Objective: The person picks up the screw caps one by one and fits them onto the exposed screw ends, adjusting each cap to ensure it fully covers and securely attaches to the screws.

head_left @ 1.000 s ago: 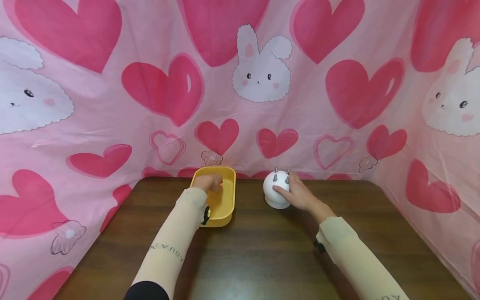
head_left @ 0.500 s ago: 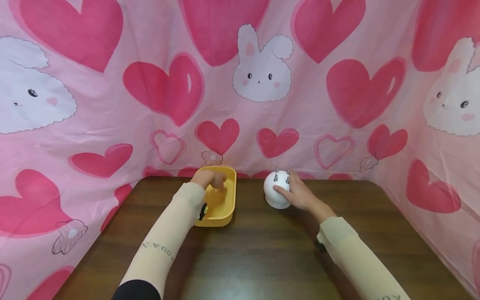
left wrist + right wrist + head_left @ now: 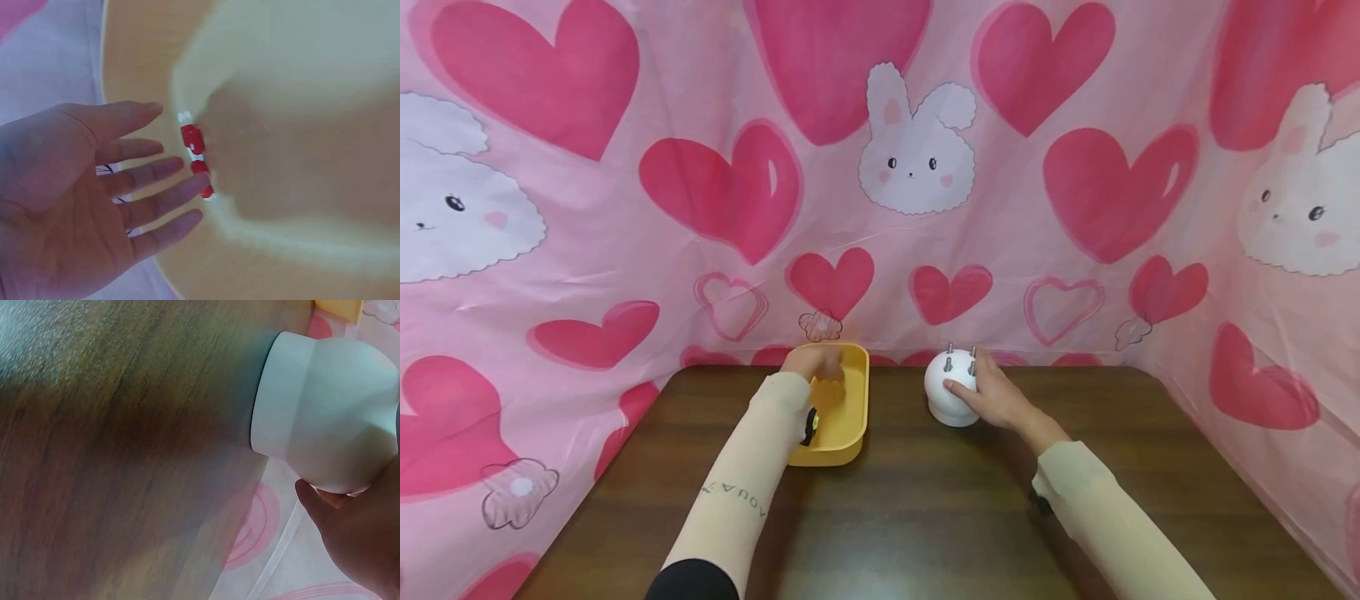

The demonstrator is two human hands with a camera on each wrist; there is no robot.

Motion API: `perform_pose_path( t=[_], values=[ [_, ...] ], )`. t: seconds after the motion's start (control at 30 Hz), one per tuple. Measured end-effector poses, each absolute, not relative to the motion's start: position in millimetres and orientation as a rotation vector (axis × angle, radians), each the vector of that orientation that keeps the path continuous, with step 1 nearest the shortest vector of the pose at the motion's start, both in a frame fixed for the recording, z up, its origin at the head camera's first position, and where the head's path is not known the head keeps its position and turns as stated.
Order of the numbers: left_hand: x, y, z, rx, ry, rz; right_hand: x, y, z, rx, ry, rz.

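My left hand (image 3: 815, 363) reaches into a yellow rectangular bin (image 3: 850, 433), fingers apart and relaxed. In the left wrist view, small red and white pieces (image 3: 195, 140) lie in a row along the edge of the bin's floor. The fingertips (image 3: 199, 181) are close beside them; whether one touches cannot be told. My right hand (image 3: 1000, 398) holds a white ball-shaped body on a short round base (image 3: 943, 400), thumb on the near side. Several metal pegs (image 3: 948, 364) stick up from its top. The right wrist view shows the base upright on the table.
Both things stand near the back edge of a dark wood table (image 3: 880, 517), the bin left of the white ball. Close behind the table hangs a pink curtain (image 3: 917, 242) with hearts and rabbits.
My left hand has shifted slightly within the bin. A red spot at its fingertips a second ago no longer shows in the head view. The right hand keeps its hold; the view has tilted slightly.
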State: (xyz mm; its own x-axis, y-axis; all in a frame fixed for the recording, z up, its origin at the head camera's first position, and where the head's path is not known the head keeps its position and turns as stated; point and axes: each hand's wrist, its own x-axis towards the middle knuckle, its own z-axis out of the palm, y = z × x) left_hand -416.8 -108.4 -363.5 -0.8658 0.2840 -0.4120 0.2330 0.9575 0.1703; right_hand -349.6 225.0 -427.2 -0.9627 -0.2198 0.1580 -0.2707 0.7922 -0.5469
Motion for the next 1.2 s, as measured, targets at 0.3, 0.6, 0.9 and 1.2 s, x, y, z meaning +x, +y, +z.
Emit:
perform_pose_path(
  t=[0.3, 0.6, 0.9, 1.2],
  values=[
    [-417, -110, -373, 0.236, 2.637, 0.238, -349, 223, -424, 0.395, -2.888, 0.906],
    [-432, -112, -393, 0.245, 2.698, 0.200, -350, 225, -424, 0.397, -2.869, 0.891],
    [-419, -106, -382, 0.151, 2.694, 0.267, -348, 223, -425, 0.383, -2.886, 0.915],
    [-419, -104, -383, 0.126, 2.714, 0.272, -347, 223, -425, 0.377, -2.899, 0.902]
  ],
)
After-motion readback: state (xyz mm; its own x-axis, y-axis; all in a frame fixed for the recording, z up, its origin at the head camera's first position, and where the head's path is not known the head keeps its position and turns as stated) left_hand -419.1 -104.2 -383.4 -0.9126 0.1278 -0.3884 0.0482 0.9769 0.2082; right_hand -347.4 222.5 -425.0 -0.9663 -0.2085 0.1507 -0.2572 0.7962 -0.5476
